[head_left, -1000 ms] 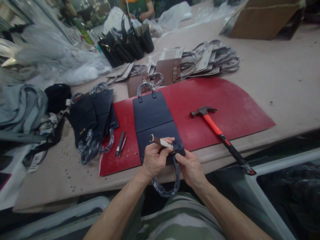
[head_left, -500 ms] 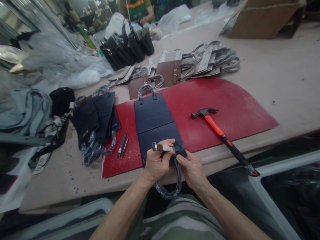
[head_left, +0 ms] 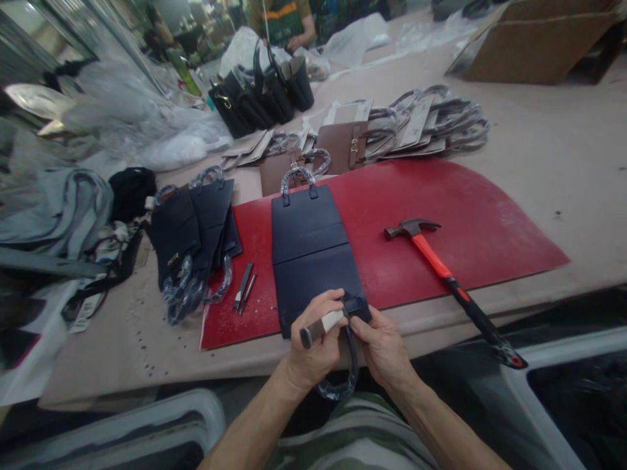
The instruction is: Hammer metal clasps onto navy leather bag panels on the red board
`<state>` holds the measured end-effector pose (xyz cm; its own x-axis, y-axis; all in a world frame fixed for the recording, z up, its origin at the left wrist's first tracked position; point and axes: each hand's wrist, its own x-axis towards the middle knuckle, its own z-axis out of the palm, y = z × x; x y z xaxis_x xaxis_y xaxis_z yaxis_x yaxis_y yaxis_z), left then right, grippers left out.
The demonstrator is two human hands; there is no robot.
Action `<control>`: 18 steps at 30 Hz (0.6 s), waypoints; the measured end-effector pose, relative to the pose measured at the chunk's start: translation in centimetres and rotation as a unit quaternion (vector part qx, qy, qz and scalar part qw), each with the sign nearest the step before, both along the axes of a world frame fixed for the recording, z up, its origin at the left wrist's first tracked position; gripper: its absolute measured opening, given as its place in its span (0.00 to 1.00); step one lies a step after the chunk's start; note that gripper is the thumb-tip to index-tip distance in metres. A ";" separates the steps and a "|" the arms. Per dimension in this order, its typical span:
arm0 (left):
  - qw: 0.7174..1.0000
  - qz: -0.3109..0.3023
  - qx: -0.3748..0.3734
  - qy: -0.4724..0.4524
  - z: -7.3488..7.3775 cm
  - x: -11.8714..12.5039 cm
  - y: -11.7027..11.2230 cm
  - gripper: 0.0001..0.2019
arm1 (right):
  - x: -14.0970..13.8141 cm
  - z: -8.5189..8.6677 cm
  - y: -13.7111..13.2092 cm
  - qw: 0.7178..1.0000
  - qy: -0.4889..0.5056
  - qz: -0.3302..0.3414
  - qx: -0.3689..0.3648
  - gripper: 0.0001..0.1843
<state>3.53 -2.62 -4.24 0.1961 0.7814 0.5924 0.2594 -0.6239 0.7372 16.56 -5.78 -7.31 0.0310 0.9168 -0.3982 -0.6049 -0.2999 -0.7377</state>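
A dark blue bag panel lies flat on a red mat, one plastic-wrapped handle at its far end and another hanging over the table edge. My left hand is closed around a hand punch, its shaft partly wrapped in pale tape; the working tip is at the near handle's tab. With thumb and fingers, my right hand pinches the panel's near right corner beside that tab. A claw hammer with a red and black handle rests right of the panel.
Two slim metal tools lie left of the panel. More dark blue panels are stacked further left. Brown bag pieces, black bags and a cardboard box stand behind. A person is across the table.
The punch in my left hand has tilted, its butt end dropping lower towards me. My right hand keeps its pinch at the panel corner. The whole view has shifted slightly.
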 end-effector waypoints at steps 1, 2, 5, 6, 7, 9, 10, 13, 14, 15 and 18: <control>1.000 -0.007 -0.001 0.000 0.0 0.0 0.1 0.11 | 0.0 -0.1 0.0 1.000 -0.004 0.001 -0.002 0.22; 1.000 -0.011 -0.002 0.000 0.0 0.0 0.2 0.11 | 0.1 -0.2 0.0 1.000 -0.008 0.002 -0.003 0.22; 1.000 -0.013 -0.008 0.001 0.0 0.0 0.6 0.11 | 0.1 -0.3 0.0 1.000 -0.020 0.000 0.001 0.19; 1.000 -0.013 -0.010 0.001 0.0 0.0 0.7 0.11 | 0.1 -0.2 0.0 1.000 -0.025 -0.002 0.003 0.17; 1.000 -0.013 -0.014 0.002 0.0 0.0 0.9 0.11 | 0.1 -0.1 0.1 1.000 -0.029 -0.003 0.003 0.16; 1.000 -0.011 -0.027 0.008 0.1 0.1 1.5 0.10 | 0.1 0.2 0.5 0.999 -0.043 -0.007 -0.006 0.15; 0.999 -0.009 -0.038 0.012 0.1 0.2 1.9 0.09 | 0.1 0.4 0.8 0.998 -0.055 -0.010 -0.012 0.15; 0.996 -0.010 -0.087 0.029 0.3 0.3 3.5 0.07 | 0.1 1.1 1.9 0.993 -0.115 -0.005 -0.036 0.14; 0.994 -0.011 -0.103 0.036 0.3 0.3 4.0 0.07 | 0.1 1.3 2.2 0.990 -0.138 0.003 -0.042 0.13; 0.992 -0.010 -0.120 0.041 0.3 0.3 4.5 0.07 | 0.2 1.5 2.5 0.986 -0.157 0.011 -0.046 0.12; 0.988 -0.004 -0.147 0.055 -0.1 0.3 5.4 0.07 | 0.6 2.0 2.8 0.980 -0.190 0.029 -0.048 0.14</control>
<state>3.84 2.81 -4.34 0.2531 0.9149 0.3145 0.3444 -0.3890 0.8544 17.12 -2.97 -5.36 0.1430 0.8806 -0.4517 -0.2726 -0.4037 -0.8733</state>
